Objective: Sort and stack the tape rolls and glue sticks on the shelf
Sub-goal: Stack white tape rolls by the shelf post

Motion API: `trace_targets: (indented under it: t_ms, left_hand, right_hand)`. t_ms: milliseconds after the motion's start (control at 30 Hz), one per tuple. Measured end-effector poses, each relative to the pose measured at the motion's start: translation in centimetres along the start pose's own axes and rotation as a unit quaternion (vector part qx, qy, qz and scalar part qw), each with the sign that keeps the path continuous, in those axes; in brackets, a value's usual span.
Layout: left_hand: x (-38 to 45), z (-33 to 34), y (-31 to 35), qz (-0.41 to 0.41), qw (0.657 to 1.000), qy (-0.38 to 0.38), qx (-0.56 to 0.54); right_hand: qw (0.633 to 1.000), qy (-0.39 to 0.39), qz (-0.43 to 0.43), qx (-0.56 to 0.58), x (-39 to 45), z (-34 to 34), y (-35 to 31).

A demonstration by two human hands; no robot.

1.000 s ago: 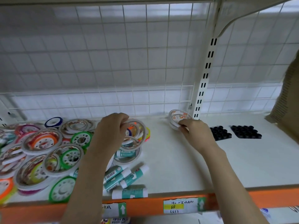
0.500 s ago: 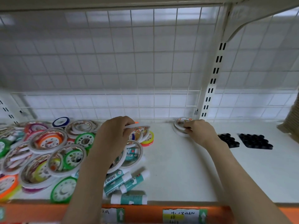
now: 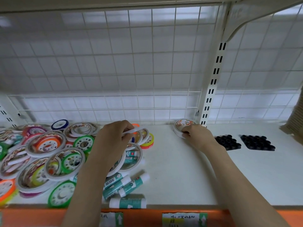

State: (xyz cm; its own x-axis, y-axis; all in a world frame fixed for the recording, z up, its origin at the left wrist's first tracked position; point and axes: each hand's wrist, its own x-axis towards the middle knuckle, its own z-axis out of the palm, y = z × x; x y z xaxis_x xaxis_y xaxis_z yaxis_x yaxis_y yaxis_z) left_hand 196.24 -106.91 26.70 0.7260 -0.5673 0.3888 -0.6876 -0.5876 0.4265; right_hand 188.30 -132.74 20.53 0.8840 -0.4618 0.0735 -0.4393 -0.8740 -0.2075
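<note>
A loose heap of tape rolls (image 3: 47,154) in white, green and orange covers the left of the white shelf (image 3: 172,169). My left hand (image 3: 113,141) hovers over the heap's right edge and pinches a thin white tape roll (image 3: 136,130) lifted off the pile. Far back by the upright post, a small stack of white tape rolls (image 3: 181,127) sits on the shelf, with my right hand (image 3: 198,138) gripping its front side. Several teal and white glue sticks (image 3: 126,185) lie scattered near the front edge, below my left forearm.
Two black honeycomb trays (image 3: 257,142) lie to the right of the stack. A slotted white post (image 3: 213,76) and wire grid back wall (image 3: 114,71) close the rear. An orange front rail (image 3: 147,217) carries price labels. A brown cardboard object (image 3: 295,118) stands at the far right.
The small stack under my right hand has slid back to the post. My left hand has raised a thin white roll out of the heap.
</note>
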Motion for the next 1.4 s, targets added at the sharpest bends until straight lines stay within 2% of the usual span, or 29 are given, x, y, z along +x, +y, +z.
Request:
trace_targets:
  t_ms: [267, 433, 700, 833, 1000, 1067, 1167, 1400]
  left_hand:
    - [0.1, 0.7, 0.6, -0.018, 0.998, -0.02, -0.05]
    - [0.3, 2.0, 0.7, -0.001, 0.999, -0.053, -0.012]
    - [1.3, 4.1, 2.2, 0.01, 1.0, -0.021, -0.018]
    - [2.6, 6.3, 4.2, 0.035, 0.999, -0.032, -0.002]
    - [4.8, 9.4, 7.3, 0.101, 0.992, -0.072, 0.031]
    - [5.9, 10.6, 8.5, 0.117, 0.988, -0.09, 0.047]
    - [7.3, 12.4, 9.7, 0.124, 0.983, -0.112, 0.077]
    - [9.0, 14.9, 11.0, 0.114, 0.972, -0.184, 0.093]
  right_hand:
    - [1.0, 0.001, -0.015, 0.006, -0.3, 0.2, 0.4]
    - [1.0, 0.003, -0.026, 0.011, -0.7, 0.1, 0.9]
    - [0.998, 0.043, -0.02, 0.034, -3.7, 0.0, 2.8]
    - [0.996, 0.064, 0.007, 0.059, -6.7, 0.4, 4.7]
    - [0.989, 0.132, 0.04, 0.062, -9.8, 0.6, 6.2]
    - [0.988, 0.131, 0.048, 0.062, -10.2, 1.0, 6.5]
    - [0.989, 0.124, 0.056, 0.064, -10.0, 1.7, 6.8]
    - [0.978, 0.186, 0.05, 0.077, -9.6, 2.7, 7.2]
